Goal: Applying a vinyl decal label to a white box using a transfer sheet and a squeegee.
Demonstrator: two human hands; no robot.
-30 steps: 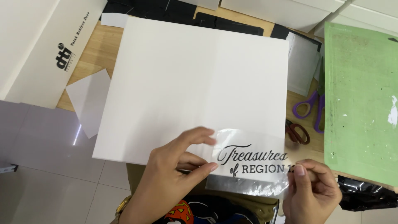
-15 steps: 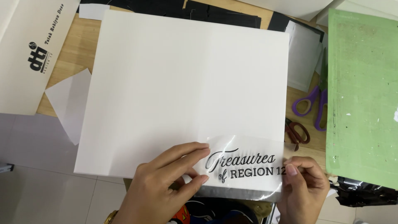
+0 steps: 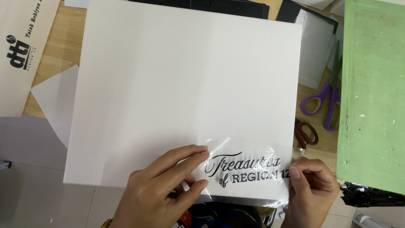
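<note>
At lower frame, the left hand (image 3: pixel 162 190) presses flat fingers on a clear lettered transfer film (image 3: pixel 247 169) over a white board (image 3: pixel 185 84). The right hand (image 3: pixel 312 192) pinches the film's edge; smoothing it down seems under way.

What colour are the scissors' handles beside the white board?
Purple scissors, clearest in the head view.

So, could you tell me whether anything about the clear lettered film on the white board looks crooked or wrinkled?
The clear film is not flat: glare creases run across it and its right edge lifts, pinched by the right hand. The left hand presses its left end onto the white board. The black lettering runs roughly parallel to the board's bottom edge.
</note>
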